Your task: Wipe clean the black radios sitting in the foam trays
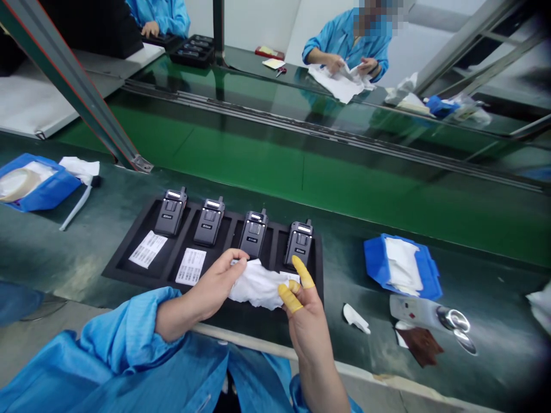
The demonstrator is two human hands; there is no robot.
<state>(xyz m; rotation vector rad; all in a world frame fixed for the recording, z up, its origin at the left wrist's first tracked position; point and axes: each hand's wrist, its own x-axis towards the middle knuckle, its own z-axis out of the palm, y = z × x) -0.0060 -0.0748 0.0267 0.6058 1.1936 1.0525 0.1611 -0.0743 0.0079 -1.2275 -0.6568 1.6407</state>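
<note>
A crumpled white cloth [260, 285] is stretched between my two hands over the front of a black foam tray [118, 261]. My left hand [219, 281] pinches its left end between thumb and fingers. On the other end my right hand [305, 298], with yellow finger cots, grips the cloth while its index finger points away. In the tray lie several black two-way radios, among them one at the far left [171, 213], a second [209, 222], and one by my right fingers [299, 244]. White label sheets [190, 266] rest below them; the cloth partly covers those on the right.
A blue bin [402, 267] with white cloths stands at right, near a clear bottle with a metal top [430, 314] and a brown rag [419, 344]. Another blue bin [47, 186] and a brush [77, 203] lie left. Across the green belt [301, 155], two co-workers sit; one handles white cloth [338, 83].
</note>
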